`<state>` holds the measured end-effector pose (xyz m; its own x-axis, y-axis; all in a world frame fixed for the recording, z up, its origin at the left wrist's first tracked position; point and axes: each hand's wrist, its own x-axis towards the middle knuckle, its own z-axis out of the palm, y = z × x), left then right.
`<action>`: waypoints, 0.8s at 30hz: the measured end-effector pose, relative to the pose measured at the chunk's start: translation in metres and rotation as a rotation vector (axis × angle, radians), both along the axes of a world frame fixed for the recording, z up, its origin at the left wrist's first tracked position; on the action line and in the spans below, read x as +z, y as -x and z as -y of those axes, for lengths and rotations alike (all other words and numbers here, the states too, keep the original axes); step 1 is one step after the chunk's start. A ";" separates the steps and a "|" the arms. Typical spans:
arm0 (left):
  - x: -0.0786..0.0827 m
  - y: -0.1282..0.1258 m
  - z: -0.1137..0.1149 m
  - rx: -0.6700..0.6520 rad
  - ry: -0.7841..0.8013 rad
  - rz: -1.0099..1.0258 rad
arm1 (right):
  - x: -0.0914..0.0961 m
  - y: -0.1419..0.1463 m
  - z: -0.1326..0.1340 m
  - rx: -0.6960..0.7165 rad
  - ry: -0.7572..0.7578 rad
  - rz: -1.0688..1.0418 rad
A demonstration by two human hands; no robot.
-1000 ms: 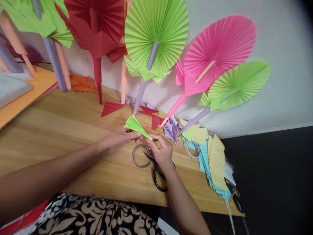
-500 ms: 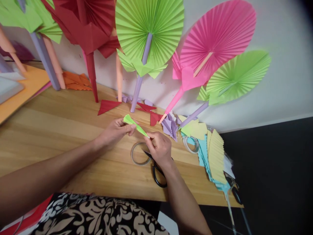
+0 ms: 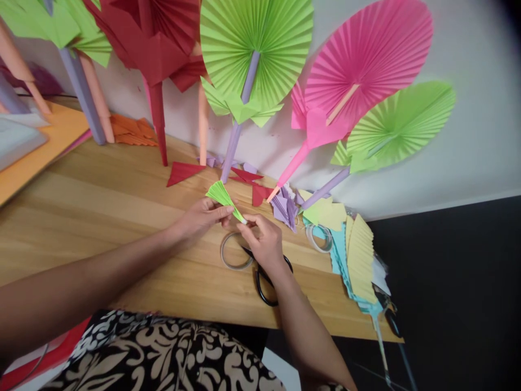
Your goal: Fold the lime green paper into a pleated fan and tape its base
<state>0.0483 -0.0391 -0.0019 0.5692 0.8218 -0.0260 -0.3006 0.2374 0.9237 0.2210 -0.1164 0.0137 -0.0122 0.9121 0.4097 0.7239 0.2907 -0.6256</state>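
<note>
A small pleated piece of green paper (image 3: 220,192) is held between both hands above the wooden table. My left hand (image 3: 207,216) pinches it near the middle, and its pleats fan out beyond the fingers on the upper left. At the narrow lower end, where a small white bit shows, my right hand (image 3: 262,239) grips it between thumb and fingers. Beneath the hands lies a roll of tape (image 3: 223,255). Black-handled scissors (image 3: 260,290) rest under my right hand and wrist, partly hidden by them.
Paper fan shapes in green (image 3: 280,49), pink (image 3: 366,60) and dark red (image 3: 158,60) lean on the wall at the back. Red scraps (image 3: 185,172) and purple pleated paper (image 3: 285,209) lie before them. Another tape roll (image 3: 319,239) and yellow pleated paper (image 3: 360,258) are at the right.
The pleats of the green paper have spread wider at the upper end. Both hands have come slightly closer together, with the left hand further along the paper. The view has shifted a little.
</note>
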 end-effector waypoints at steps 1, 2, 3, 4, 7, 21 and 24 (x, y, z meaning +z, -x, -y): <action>0.001 0.001 -0.001 0.005 -0.017 -0.039 | 0.001 0.001 0.000 0.001 0.060 -0.053; 0.002 0.002 -0.001 0.008 -0.034 -0.082 | 0.002 0.001 0.001 -0.003 0.117 -0.104; 0.004 0.002 -0.002 0.006 -0.051 -0.126 | 0.003 0.001 0.001 -0.009 0.169 -0.149; 0.006 0.003 -0.002 0.004 -0.066 -0.164 | 0.004 0.002 0.001 -0.013 0.210 -0.185; 0.010 0.003 -0.002 -0.003 -0.094 -0.216 | 0.003 0.004 0.000 -0.016 0.275 -0.235; 0.008 0.003 -0.002 -0.027 -0.189 -0.219 | 0.002 0.001 0.001 0.036 0.446 -0.415; 0.007 0.004 -0.003 -0.024 -0.225 -0.238 | 0.004 0.001 0.000 0.039 0.452 -0.410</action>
<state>0.0446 -0.0362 0.0052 0.5881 0.8085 0.0205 -0.0667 0.0233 0.9975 0.2198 -0.1168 0.0175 0.0273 0.9989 -0.0393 0.3918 -0.0469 -0.9188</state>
